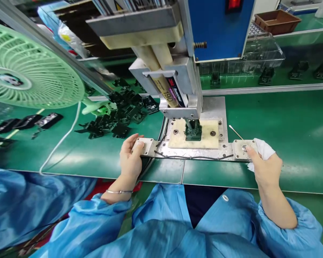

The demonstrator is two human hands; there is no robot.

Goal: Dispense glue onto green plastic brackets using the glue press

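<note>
My left hand (131, 154) curls round the end of the left button box (150, 146), its thumb on the button. At the right button box (240, 149), my right hand (266, 166) presses its thumb on the round metal button. A crumpled white wipe (264, 148) is tucked between that hand and the box, and the fingers behind it are hidden. Between the boxes, a small black plastic part (193, 132) sits on the cream fixture plate (175, 142). The press head (180, 113) stands right above this part and partly covers its top; I cannot tell whether they touch.
Several black parts (126, 109) lie heaped left of the press. A green fan (34, 71) stands at far left, its white cable (67, 138) crossing the table. A cotton swab (235, 131) lies by the right box. A brown tray (277, 21) is at back right.
</note>
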